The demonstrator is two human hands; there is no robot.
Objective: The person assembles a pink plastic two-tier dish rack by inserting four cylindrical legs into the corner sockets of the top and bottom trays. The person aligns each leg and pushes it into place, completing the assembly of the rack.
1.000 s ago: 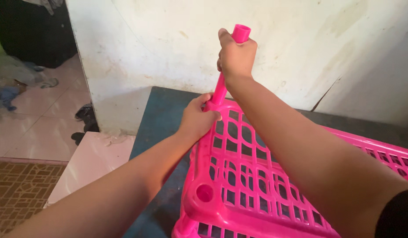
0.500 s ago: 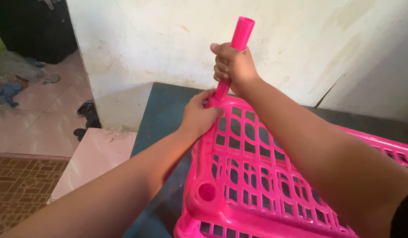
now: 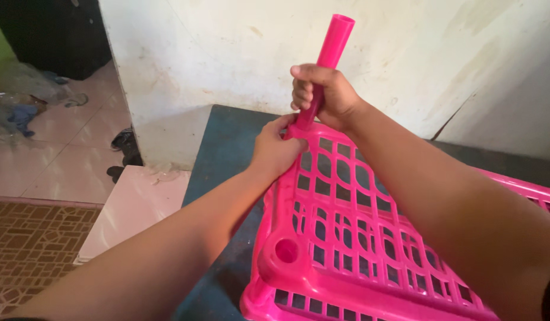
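Observation:
A pink plastic lattice shelf (image 3: 346, 238) lies on a dark blue-green table (image 3: 224, 148). A pink tube (image 3: 328, 59) stands upright in the shelf's far corner socket. My right hand (image 3: 322, 95) is wrapped around the tube's lower half. My left hand (image 3: 275, 148) grips the shelf's far corner at the base of the tube. A second round socket (image 3: 287, 251) at the near corner holds nothing.
A stained white wall (image 3: 227, 53) rises right behind the table. To the left lie pale floor tiles (image 3: 55, 154), a patterned brown floor (image 3: 31, 249), dark sandals (image 3: 123, 148) and a heap of cloth (image 3: 16, 113).
The tube sticks out higher above my right fist than before. My left hand has stayed on the shelf corner. The view has drifted slightly.

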